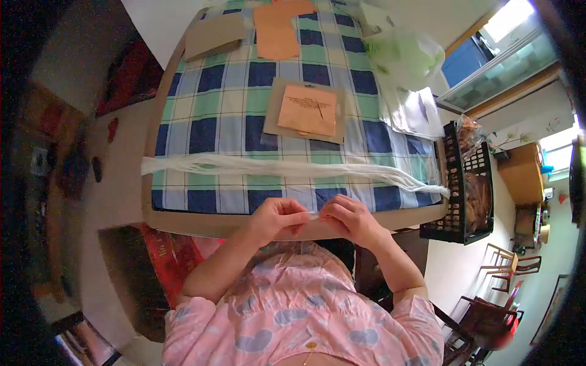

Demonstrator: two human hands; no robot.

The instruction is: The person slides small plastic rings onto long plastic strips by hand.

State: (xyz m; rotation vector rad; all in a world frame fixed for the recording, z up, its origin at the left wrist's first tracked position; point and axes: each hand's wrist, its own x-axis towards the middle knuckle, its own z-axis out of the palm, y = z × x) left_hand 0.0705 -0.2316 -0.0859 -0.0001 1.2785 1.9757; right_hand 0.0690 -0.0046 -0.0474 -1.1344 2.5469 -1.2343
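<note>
My left hand [278, 218] and my right hand [351, 219] meet at the table's near edge, fingers pinched closed. A small white piece [313, 216] shows between their fingertips, with both hands gripping it; it may be a strand, but its kind is too small to tell. Just beyond them, a long bundle of white strands [274, 166] stretches from side to side across the checked cloth [204, 135]. Farther back lies a clear packet with a printed orange card [308, 110] in it, a thin dark line across its front.
Cut orange paper [276, 36] and a brown cardboard piece [215, 36] lie at the far end. White-and-green plastic bags [406, 61] occupy the far right. A black plastic crate [455, 183] with brown contents stands against the right edge. A red bag [174, 259] sits below left.
</note>
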